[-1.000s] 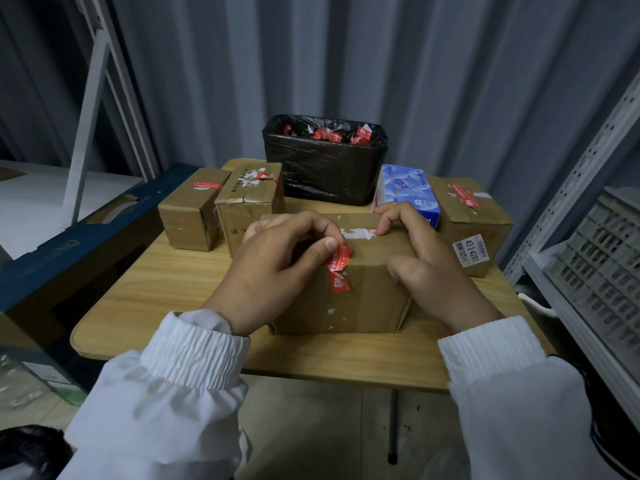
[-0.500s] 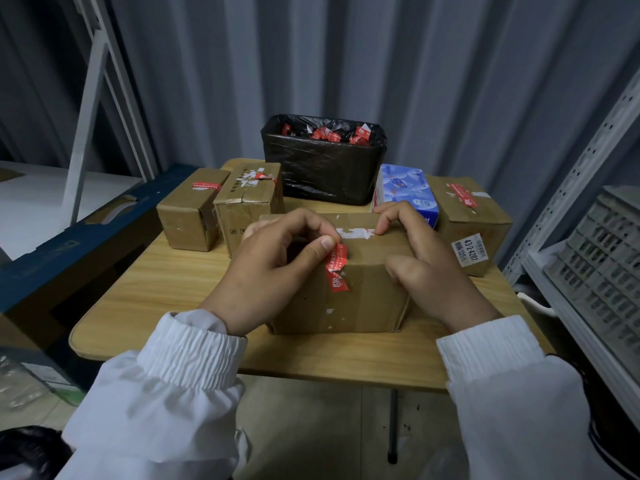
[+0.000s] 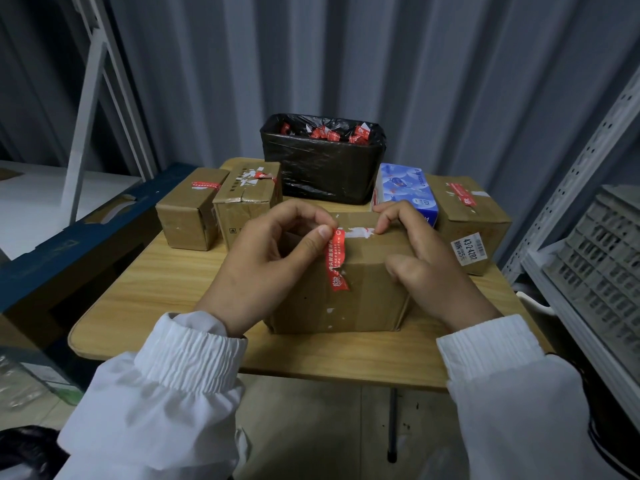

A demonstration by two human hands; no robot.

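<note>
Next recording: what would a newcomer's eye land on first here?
At the centre of the light wooden table, the left hand pinches the top end of a red printed tape strip on a brown cardboard box, which the right hand grips. Behind them, a black bag-lined bin holds crumpled red tape scraps.

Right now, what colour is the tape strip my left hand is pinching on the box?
The tape strip is red with white print; head view.

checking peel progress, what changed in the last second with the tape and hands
The left hand pinches the top end of the red tape strip and has drawn it slightly upward, straightening it. Its lower end stays stuck to the cardboard box. The right hand keeps holding the box.
</note>
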